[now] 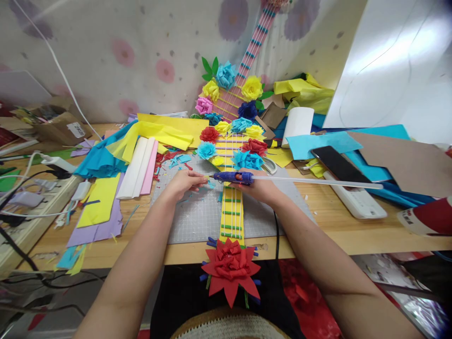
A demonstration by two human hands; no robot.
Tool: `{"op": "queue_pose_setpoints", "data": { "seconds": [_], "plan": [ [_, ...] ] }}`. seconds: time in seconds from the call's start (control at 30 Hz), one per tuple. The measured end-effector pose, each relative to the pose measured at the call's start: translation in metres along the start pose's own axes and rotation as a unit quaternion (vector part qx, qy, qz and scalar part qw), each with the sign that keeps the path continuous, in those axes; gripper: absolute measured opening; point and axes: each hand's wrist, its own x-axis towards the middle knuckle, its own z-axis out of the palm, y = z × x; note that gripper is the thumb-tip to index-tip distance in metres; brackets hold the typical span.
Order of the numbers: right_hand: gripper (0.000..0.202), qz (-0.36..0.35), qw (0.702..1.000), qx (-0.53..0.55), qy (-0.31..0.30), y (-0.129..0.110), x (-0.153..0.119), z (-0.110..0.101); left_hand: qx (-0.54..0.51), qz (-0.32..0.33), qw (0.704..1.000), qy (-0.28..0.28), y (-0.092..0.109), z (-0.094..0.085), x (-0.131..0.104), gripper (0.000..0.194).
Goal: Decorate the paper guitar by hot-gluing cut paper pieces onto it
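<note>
Two bare hands meet above a gray cutting mat [190,214] on a wooden table [275,247], close to the middle of a yellow paper guitar [232,221]. The right hand [260,187] has its fingers wrapped around a blue glue gun [233,177], held level across the guitar's neck with its nozzle toward the left hand. A long translucent glue stick [310,181] runs out of the gun's back end and reaches out over the right side of the table. The left hand [181,184] has its thumb and fingers brought together right at the nozzle (whether anything small is pinched between them, I cannot tell). The guitar lies lengthwise in front of the person, its body, ringed with red, blue and yellow paper flowers, farther away, and its head, covered by a big red paper flower [231,268], jutting past the table's near edge. Behind it, a pink paper guitar [252,52] with its own flowers leans at a slant near the patterned wall covering [141,52]. Left of the mat lie rolls of white paper [136,167] beside blue and yellow crepe; on the right, a black phone [341,165] rests partly on a white device [356,200], with a red and white cup [427,216] near the edge.
</note>
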Motion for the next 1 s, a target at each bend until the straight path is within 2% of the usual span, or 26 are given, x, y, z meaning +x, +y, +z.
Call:
{"op": "queue_pose_setpoints", "data": {
  "seconds": [0.33, 0.53, 0.63, 0.7, 0.77, 0.9, 0.97, 1.0],
  "plan": [
    [0.027, -0.006, 1.0, 0.006, -0.018, -0.002, 0.0, -0.001, -0.01, 0.006, 1.0, 0.002, 0.0, 0.0, 0.001, 0.039],
    [0.027, -0.011, 1.0, 0.002, -0.018, -0.004, 0.0, -0.002, -0.021, 0.01, 1.0, -0.007, -0.001, -0.004, 0.001, 0.042],
    [0.028, 0.009, 1.0, 0.018, -0.001, -0.002, -0.001, -0.006, -0.031, 0.013, 0.999, -0.008, -0.002, -0.006, 0.003, 0.045],
    [0.031, 0.028, 0.998, 0.041, 0.041, 0.003, -0.003, -0.014, -0.034, 0.017, 0.999, -0.006, -0.005, -0.008, 0.005, 0.046],
    [0.033, 0.058, 0.989, 0.078, 0.116, 0.012, -0.003, -0.026, -0.035, 0.02, 0.999, -0.005, -0.007, -0.01, 0.008, 0.046],
    [0.037, 0.166, 0.925, 0.158, 0.303, 0.04, -0.004, -0.054, -0.053, 0.022, 0.998, -0.001, -0.01, -0.011, 0.011, 0.043],
    [0.038, 0.21, 0.897, 0.164, 0.353, 0.056, -0.007, -0.063, -0.062, 0.025, 0.998, 0.005, -0.01, -0.011, 0.011, 0.041],
    [0.039, 0.237, 0.89, 0.157, 0.356, 0.063, -0.01, -0.066, -0.065, 0.027, 0.997, 0.01, -0.01, -0.011, 0.012, 0.04]
  ]
}}
